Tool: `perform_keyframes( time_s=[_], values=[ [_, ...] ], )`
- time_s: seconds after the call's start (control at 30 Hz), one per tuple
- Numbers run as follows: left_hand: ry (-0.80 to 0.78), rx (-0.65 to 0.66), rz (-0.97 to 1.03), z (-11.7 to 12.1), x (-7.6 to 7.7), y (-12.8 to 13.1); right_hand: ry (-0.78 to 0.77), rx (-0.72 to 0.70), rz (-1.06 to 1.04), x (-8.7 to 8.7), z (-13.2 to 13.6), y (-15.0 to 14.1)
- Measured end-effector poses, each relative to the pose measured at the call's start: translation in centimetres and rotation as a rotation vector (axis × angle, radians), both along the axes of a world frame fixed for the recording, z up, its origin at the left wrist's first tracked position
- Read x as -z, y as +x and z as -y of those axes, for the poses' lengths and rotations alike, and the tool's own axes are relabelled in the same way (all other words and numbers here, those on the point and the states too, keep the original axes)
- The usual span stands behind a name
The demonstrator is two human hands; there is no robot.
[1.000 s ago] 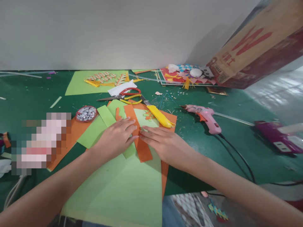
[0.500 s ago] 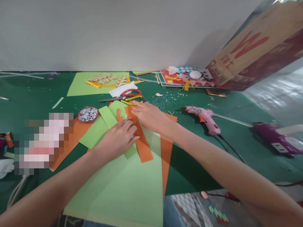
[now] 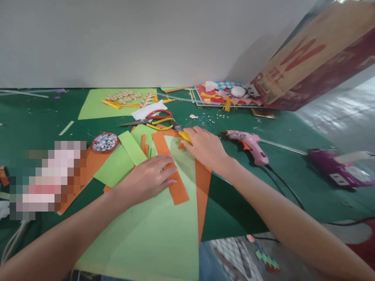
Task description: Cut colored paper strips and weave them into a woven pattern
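Observation:
My left hand (image 3: 155, 173) lies with its fingers stretched over an orange paper strip (image 3: 178, 191), which rests on a large light green sheet (image 3: 152, 234). My right hand (image 3: 208, 148) is closed over a yellow utility knife (image 3: 185, 136), hiding most of its handle. The knife's metal end (image 3: 176, 125) points away to the left, towards scissors (image 3: 159, 120) with red and yellow handles. Small woven orange and green paper pieces (image 3: 181, 145) lie just under my right fingertips. Left of my left hand are a light green strip (image 3: 131, 146) and a short orange strip (image 3: 144, 144).
A pink glue gun (image 3: 249, 144) lies to the right, near a purple device (image 3: 334, 168). On the left are a round case of googly eyes (image 3: 104, 142) and a blurred-out object (image 3: 52, 179). A paper bag (image 3: 307, 58) leans at the back right.
My right hand has left the orange strip, reached forward, then come right and closed over the utility knife. My left hand has stayed on the strip, shifting slightly.

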State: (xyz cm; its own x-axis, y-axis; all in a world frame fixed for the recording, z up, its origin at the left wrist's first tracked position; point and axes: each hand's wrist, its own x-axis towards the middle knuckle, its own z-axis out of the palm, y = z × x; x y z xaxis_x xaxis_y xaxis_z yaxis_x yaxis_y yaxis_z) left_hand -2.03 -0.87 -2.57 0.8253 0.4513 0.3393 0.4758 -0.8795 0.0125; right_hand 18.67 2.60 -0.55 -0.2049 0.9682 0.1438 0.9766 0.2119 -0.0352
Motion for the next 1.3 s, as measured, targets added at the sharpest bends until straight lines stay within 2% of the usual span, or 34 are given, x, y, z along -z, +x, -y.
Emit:
perform_keyframes(
  time_s=[0.13, 0.23, 0.37, 0.53, 0.73, 0.97, 1.3],
  values=[
    [-0.016, 0.001, -0.007, 0.0, -0.2, 0.0, 0.038, 0.043, -0.128, 0.0, -0.4, 0.9],
    [0.001, 0.006, -0.008, -0.1, -0.2, -0.1, 0.070, -0.017, -0.233, -0.8, 0.7, 2.3],
    [0.051, 0.036, -0.023, -0.4, 0.2, -0.3, 0.069, -0.222, -0.350, -1.3, 4.3, 4.3],
    [0.026, 0.047, -0.008, -0.6, 0.1, -0.5, 0.070, -0.402, -0.349, -0.2, 9.6, 6.2],
    [-0.034, 0.052, 0.015, -0.6, -0.7, -0.1, 0.087, -0.466, -0.183, 0.7, 13.3, 7.6],
    [-0.106, 0.030, 0.012, -0.6, -0.6, 0.0, 0.145, -0.440, -0.154, 0.6, 13.8, 6.9],
    [-0.104, 0.038, 0.011, -0.5, -0.9, 0.1, 0.169, -0.420, -0.149, 1.2, 13.7, 6.6]
  ],
)
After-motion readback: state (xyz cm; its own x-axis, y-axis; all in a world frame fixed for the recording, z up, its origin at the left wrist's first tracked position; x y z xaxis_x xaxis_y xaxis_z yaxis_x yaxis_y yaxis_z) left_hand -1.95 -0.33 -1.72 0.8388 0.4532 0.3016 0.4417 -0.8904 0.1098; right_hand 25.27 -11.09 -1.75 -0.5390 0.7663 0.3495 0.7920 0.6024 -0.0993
